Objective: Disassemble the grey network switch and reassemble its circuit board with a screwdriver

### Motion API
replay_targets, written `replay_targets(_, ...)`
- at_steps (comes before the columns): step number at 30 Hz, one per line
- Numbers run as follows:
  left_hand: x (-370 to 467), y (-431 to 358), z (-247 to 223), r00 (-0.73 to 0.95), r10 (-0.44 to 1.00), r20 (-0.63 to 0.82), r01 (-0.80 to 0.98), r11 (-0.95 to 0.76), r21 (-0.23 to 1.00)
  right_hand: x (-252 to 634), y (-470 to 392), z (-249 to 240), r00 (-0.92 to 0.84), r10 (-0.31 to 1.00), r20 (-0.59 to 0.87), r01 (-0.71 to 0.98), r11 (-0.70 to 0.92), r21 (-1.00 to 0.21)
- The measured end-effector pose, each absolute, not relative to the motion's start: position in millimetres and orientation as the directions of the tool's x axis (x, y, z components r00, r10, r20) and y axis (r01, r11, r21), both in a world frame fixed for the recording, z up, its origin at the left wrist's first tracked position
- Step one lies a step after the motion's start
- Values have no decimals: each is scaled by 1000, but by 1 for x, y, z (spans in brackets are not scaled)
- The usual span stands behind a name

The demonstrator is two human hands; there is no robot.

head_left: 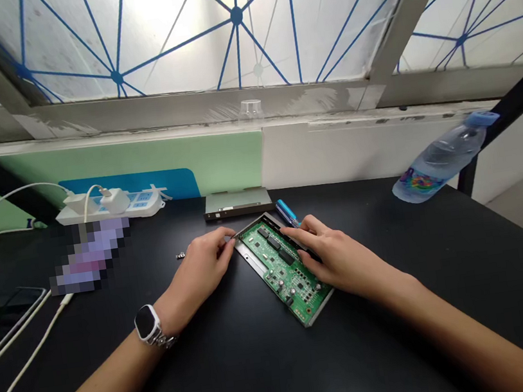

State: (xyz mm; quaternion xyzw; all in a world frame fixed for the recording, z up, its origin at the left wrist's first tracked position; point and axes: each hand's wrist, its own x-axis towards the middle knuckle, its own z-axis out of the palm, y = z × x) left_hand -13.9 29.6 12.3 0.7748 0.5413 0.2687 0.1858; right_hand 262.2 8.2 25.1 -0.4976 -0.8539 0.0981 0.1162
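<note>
A green circuit board [283, 264] lies in a shallow metal tray [253, 259] on the black table, turned at a slant. My left hand [209, 255] pinches the far left corner of the tray between thumb and fingers. Across the right edge of the board rests my right hand [330, 251], its thumb and fingers gripping that side; part of the edge is hidden beneath it. Just behind the right fingertips lies a screwdriver with a blue handle [286, 210]. Small metal pieces, perhaps screws [180, 255], lie left of my left hand.
A flat metal cover [237, 202] sits near the wall. A power strip [139, 205] with chargers and white cables [28, 375] occupies the left, beside a blurred-out object [92, 258]. A clear plastic bottle [446, 159] leans against a black post at the right.
</note>
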Motion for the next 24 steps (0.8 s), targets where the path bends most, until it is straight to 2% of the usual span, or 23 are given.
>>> replay_targets(5,-25,39,10,277,922,270,760,-383,525,254,3,25,-451,885,119,826,464,-320)
replay_targets(12,-41,46,12,258,917,303,757,-387,526,249,-7,32,-455,887,72,777,436,-454)
replay_targets(19,-21,34,13,324,921,215,754,-389,529,245,-5,26,-423,901,94,822,425,-379)
replay_targets(24,-23,36,12,321,912,256,755,-410,511,243,-5,22,-365,921,132,846,388,-366)
